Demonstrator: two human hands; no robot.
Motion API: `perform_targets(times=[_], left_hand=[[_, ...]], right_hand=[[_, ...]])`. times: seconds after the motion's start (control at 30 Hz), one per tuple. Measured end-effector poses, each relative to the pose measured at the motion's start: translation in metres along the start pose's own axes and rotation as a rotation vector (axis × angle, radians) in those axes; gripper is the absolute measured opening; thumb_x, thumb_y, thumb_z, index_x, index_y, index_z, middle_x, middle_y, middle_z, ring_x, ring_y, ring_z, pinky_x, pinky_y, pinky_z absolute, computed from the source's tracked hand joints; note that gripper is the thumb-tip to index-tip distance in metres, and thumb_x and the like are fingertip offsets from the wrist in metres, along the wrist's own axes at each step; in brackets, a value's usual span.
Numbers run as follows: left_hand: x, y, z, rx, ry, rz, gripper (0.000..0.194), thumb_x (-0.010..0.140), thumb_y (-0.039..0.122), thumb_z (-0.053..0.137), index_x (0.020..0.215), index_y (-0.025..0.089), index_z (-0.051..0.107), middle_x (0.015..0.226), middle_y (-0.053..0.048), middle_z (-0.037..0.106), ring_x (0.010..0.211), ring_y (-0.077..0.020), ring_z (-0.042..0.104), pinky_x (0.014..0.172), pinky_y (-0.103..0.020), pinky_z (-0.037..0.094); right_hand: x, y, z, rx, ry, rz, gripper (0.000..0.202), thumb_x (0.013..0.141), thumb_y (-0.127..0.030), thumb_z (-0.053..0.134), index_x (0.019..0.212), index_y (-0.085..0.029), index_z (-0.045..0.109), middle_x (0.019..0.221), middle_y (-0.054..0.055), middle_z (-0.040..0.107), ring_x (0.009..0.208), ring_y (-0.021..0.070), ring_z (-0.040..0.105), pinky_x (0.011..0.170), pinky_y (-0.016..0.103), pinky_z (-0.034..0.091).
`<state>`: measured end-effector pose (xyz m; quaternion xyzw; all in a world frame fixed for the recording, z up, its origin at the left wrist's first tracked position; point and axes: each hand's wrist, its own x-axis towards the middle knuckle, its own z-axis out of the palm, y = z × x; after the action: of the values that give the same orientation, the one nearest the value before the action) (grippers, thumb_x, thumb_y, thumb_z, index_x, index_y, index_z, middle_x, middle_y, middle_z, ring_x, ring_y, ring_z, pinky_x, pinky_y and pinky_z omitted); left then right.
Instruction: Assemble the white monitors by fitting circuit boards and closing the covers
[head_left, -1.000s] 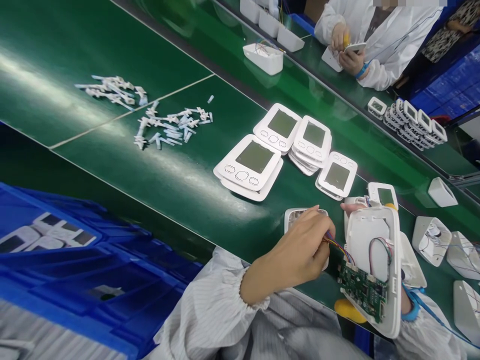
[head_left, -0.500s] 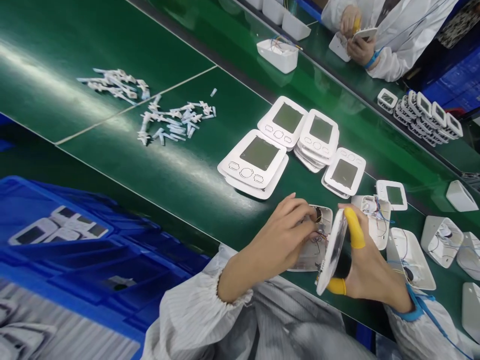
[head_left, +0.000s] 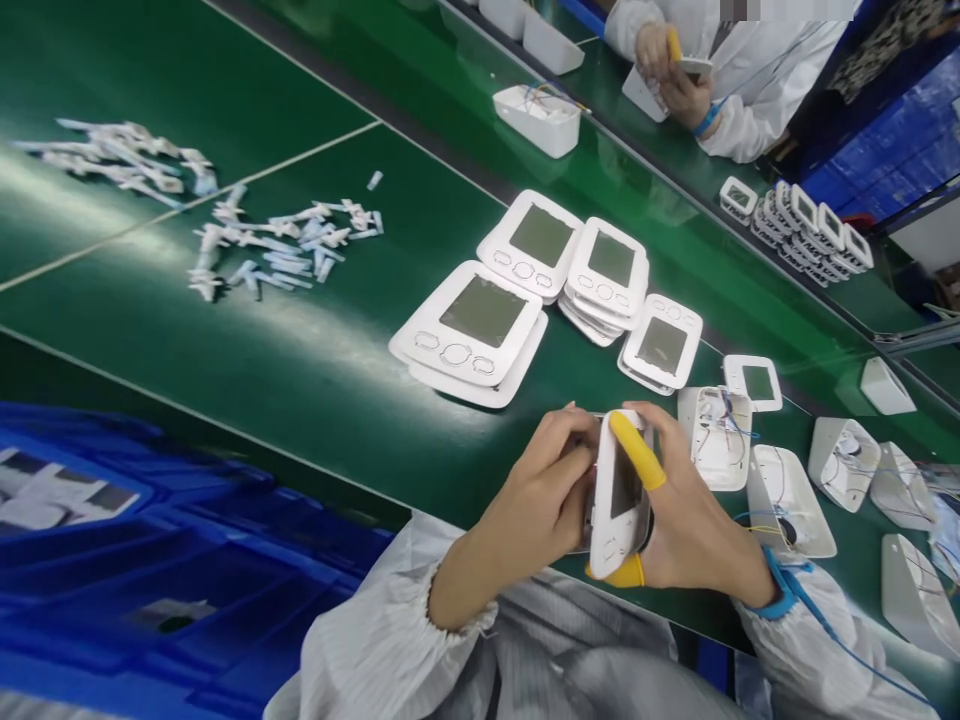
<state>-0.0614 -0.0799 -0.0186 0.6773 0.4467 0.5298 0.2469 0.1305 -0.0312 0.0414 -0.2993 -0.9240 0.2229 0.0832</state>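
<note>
My right hand [head_left: 679, 515], with yellow finger cots on thumb and finger, grips a white front panel [head_left: 606, 535] with a dark screen. The panel stands tilted on edge, its face towards the right hand. Close behind it, my left hand [head_left: 544, 485] has its fingers bent and pressed together; their tips are hidden, and so is whatever they hold. The white housing under the panel is almost wholly covered by the hands. Right of my hands stand an open white housing [head_left: 716, 440] with wires and another open housing [head_left: 799, 505] with a round black part.
Stacked white panels [head_left: 469, 325] lie beyond my hands. Small white connectors with pale blue strips [head_left: 300, 245] are scattered at the left. Blue crates [head_left: 187, 560] stand below the table edge. A co-worker's hands [head_left: 679, 85] hold a panel across the line. A blue wrist strap [head_left: 787, 585] trails a cord.
The panel in my right hand has moved left and turned, showing more of its face. My left fingers have gone behind it, and the housing is now mostly hidden. The view has shifted right.
</note>
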Motion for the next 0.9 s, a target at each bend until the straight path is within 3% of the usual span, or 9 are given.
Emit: perform_targets(times=[0.1, 0.27, 0.33, 0.43, 0.57, 0.7, 0.8, 0.9], left_hand=[[0.002, -0.006, -0.011, 0.028, -0.050, -0.016, 0.025, 0.100, 0.005, 0.051, 0.085, 0.017, 0.067, 0.115, -0.012, 0.060, 0.119, -0.0253, 0.057, 0.101, -0.042, 0.056], [0.013, -0.015, -0.029, -0.039, -0.192, -0.048, 0.028, 0.098, 0.011, 0.062, 0.072, 0.018, 0.070, 0.112, -0.010, 0.061, 0.112, -0.0247, 0.059, 0.096, -0.041, 0.058], [0.012, -0.011, -0.032, -0.051, -0.175, -0.084, 0.023, 0.098, 0.009, 0.061, 0.081, 0.018, 0.072, 0.111, -0.009, 0.061, 0.109, -0.0233, 0.061, 0.094, -0.038, 0.059], [-0.001, 0.007, -0.034, -0.015, -0.035, -0.159, 0.018, 0.098, 0.005, 0.058, 0.102, 0.018, 0.070, 0.115, -0.009, 0.063, 0.108, -0.0205, 0.065, 0.095, -0.035, 0.060], [-0.038, 0.040, -0.023, 0.126, 0.155, -0.306, 0.016, 0.097, 0.007, 0.060, 0.108, 0.019, 0.060, 0.130, -0.012, 0.057, 0.116, -0.0220, 0.066, 0.092, -0.033, 0.061], [-0.061, 0.056, 0.005, 0.162, 0.120, -0.422, 0.026, 0.093, 0.004, 0.056, 0.112, 0.020, 0.054, 0.138, -0.015, 0.050, 0.123, -0.0291, 0.062, 0.089, -0.040, 0.064], [-0.059, 0.054, 0.018, 0.128, 0.073, -0.484, 0.039, 0.082, -0.003, 0.056, 0.111, 0.021, 0.048, 0.136, -0.016, 0.047, 0.116, -0.0304, 0.063, 0.080, -0.041, 0.065], [-0.050, 0.048, 0.018, 0.047, 0.032, -0.553, 0.052, 0.069, -0.009, 0.057, 0.106, 0.023, 0.041, 0.127, -0.012, 0.047, 0.101, -0.0251, 0.064, 0.074, -0.038, 0.064]], right_hand=[[-0.003, 0.001, 0.001, -0.011, 0.019, 0.023, 0.121, 0.071, -0.040, 0.088, 0.164, -0.027, 0.012, 0.157, 0.020, 0.020, 0.150, 0.0425, 0.029, 0.120, 0.063, 0.042], [-0.003, -0.003, 0.002, -0.037, -0.009, 0.067, 0.120, 0.071, -0.041, 0.088, 0.165, -0.030, 0.013, 0.156, 0.019, 0.023, 0.147, 0.0461, 0.031, 0.113, 0.066, 0.047], [-0.003, -0.005, 0.002, -0.046, -0.008, 0.073, 0.119, 0.072, -0.040, 0.087, 0.165, -0.031, 0.013, 0.156, 0.019, 0.023, 0.146, 0.0471, 0.032, 0.111, 0.068, 0.048], [-0.002, -0.006, 0.003, -0.065, 0.000, 0.055, 0.119, 0.073, -0.037, 0.087, 0.165, -0.032, 0.012, 0.156, 0.019, 0.023, 0.146, 0.0465, 0.032, 0.113, 0.069, 0.046], [-0.003, -0.005, 0.003, -0.071, -0.002, 0.046, 0.118, 0.073, -0.041, 0.087, 0.165, -0.031, 0.014, 0.157, 0.019, 0.022, 0.146, 0.0461, 0.032, 0.113, 0.069, 0.045], [-0.005, -0.003, 0.002, -0.060, -0.019, 0.060, 0.120, 0.072, -0.042, 0.088, 0.165, -0.032, 0.013, 0.158, 0.018, 0.021, 0.147, 0.0464, 0.031, 0.112, 0.067, 0.047], [-0.006, -0.002, 0.001, -0.060, -0.028, 0.086, 0.119, 0.072, -0.041, 0.088, 0.165, -0.031, 0.015, 0.157, 0.019, 0.022, 0.147, 0.0463, 0.031, 0.113, 0.067, 0.046], [-0.007, -0.002, 0.001, -0.056, -0.030, 0.088, 0.118, 0.072, -0.041, 0.088, 0.165, -0.030, 0.016, 0.158, 0.019, 0.022, 0.148, 0.0457, 0.030, 0.113, 0.066, 0.046]])
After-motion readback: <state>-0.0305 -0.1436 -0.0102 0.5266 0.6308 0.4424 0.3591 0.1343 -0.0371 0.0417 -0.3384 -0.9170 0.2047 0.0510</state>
